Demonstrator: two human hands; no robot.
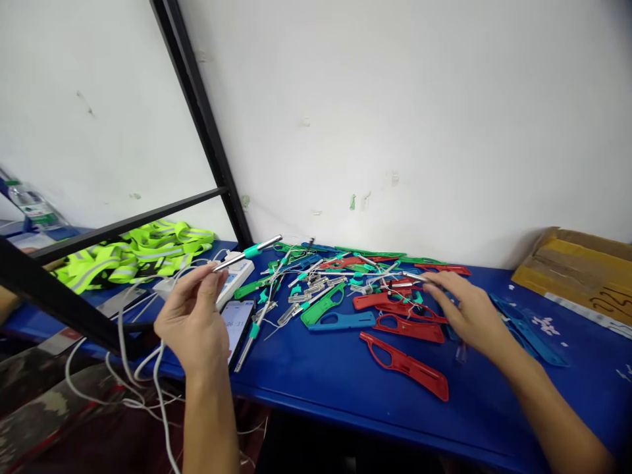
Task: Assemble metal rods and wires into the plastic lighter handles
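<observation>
My left hand [195, 316] is raised at the left, pinching one end of a silver metal tube [269, 243] with a green collar; a thin wire trails from its far end. My right hand [459, 306] reaches over the right side of the pile, thumb and fingers closing at the end of another metal rod [413, 277]. Between the hands lie red, blue and green plastic lighter shells, more tubes with green collars, wires and clear parts. A red shell [407, 365] lies nearest the front edge, and a blue shell [343, 321] is behind it.
A phone [237, 322] and a white power strip [239, 276] with cables lie at the left, beside a black frame [210, 131]. Beyond are yellow-green reflective straps [148, 253] and a bottle [37, 207]. A cardboard box [577, 270] and blue shells [533, 336] are at the right.
</observation>
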